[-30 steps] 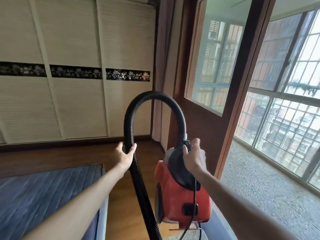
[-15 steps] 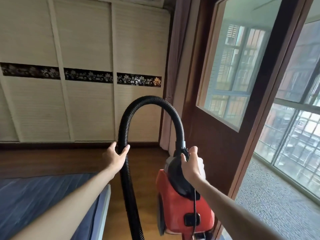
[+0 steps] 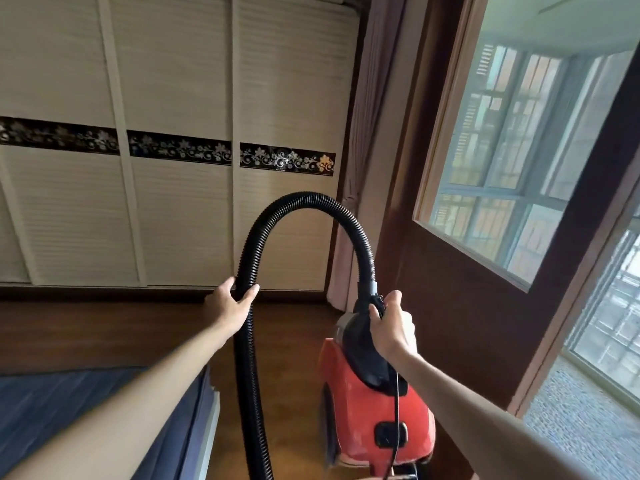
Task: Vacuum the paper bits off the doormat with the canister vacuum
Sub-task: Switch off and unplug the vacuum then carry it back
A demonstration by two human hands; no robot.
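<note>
A red canister vacuum with a black top hangs in the air at lower centre. My right hand is closed around its black carry handle. Its ribbed black hose arches up from the canister's front and drops down past the bottom edge of the frame. My left hand grips the hose on the left side of the arch. A thin black cord dangles over the canister's back. No doormat or paper bits are in view.
A blue mattress lies on the wooden floor at lower left. Cream wardrobe doors fill the far wall. A dark wooden partition with a window stands close on the right, with a pebbled balcony floor beyond it.
The view has swung left and come closer to the wardrobe; the balcony has slid toward the right edge. Both hands keep the same grips on the hose and the vacuum.
</note>
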